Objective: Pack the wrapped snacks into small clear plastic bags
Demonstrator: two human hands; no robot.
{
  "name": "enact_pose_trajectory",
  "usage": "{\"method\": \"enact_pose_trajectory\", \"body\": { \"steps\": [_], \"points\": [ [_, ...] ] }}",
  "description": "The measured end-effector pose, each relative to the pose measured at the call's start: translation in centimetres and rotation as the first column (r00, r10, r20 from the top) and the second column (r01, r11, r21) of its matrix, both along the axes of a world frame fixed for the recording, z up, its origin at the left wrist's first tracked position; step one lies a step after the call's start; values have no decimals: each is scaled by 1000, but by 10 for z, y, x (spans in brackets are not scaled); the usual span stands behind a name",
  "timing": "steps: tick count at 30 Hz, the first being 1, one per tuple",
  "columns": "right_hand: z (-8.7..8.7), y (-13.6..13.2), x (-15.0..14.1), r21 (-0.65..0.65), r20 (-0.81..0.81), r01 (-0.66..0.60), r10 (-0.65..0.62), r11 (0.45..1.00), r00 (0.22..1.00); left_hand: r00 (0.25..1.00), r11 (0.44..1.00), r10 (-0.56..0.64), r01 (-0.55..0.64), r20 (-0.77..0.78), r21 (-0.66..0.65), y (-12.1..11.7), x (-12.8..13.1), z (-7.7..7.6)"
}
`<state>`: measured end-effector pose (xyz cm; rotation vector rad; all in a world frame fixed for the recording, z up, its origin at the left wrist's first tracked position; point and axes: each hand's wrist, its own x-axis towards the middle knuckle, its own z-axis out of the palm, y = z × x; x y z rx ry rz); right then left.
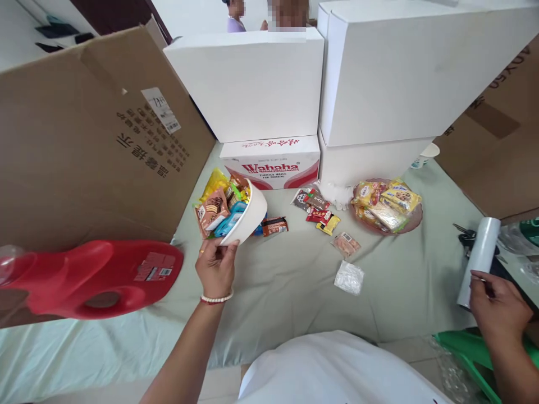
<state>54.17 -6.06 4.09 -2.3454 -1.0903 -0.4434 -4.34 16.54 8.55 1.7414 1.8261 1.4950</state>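
Observation:
My left hand [217, 266] grips the rim of a white bowl [249, 216] between thumb and fingers. The bowl is tipped on its side, its mouth facing left, and wrapped snacks [213, 212] in yellow, brown and blue packets fill the opening. A brown packet [275, 225] lies just right of the bowl. At the far right, my right hand [499, 300] has its thumb and fingers closed at the lower part of a smooth white roll [483, 255], which leans slightly. Some of its fingers are hidden behind the hand.
Small packets [318, 209] and a clear crumpled wrapper [349, 278] lie mid-table. A pink glass dish [415, 221] holds more snacks. White boxes [252, 90] stand behind, cardboard [84, 146] at left. A red jug [126, 275] lies left; keys [465, 233] are beside the roll. Two people are beyond.

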Motion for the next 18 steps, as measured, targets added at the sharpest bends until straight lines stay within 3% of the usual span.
{"method": "enact_pose_trajectory", "body": {
  "steps": [2,3,4,6,8,10,13,16,18],
  "points": [
    [7,5,-8,7,-13,-36,36,999,999,959,998,-42,53,279,-32,6,32,4],
    [10,6,-12,8,-29,-54,54,999,998,896,992,-89,117,434,-37,13,49,4],
    [12,7,-15,5,-49,-70,70,998,996,796,983,-133,184,590,-27,20,66,4],
    [15,5,-18,2,-79,-93,93,996,993,518,946,-161,324,840,-18,37,96,0],
    [18,1,-20,0,-86,-94,93,996,992,203,905,-68,424,977,-25,51,120,-7],
    [20,-6,-20,6,-89,-75,76,997,993,101,887,-15,460,995,-34,60,138,-15],
    [22,-15,-21,13,-133,-42,43,999,990,12,855,44,517,999,-44,59,155,-25],
    [25,-13,-29,87,-309,47,-17,995,951,-59,799,107,599,993,-50,42,164,-29],
    [28,-3,-43,184,-448,13,72,983,891,-75,747,149,662,986,-63,23,171,-30]
  ]
}}
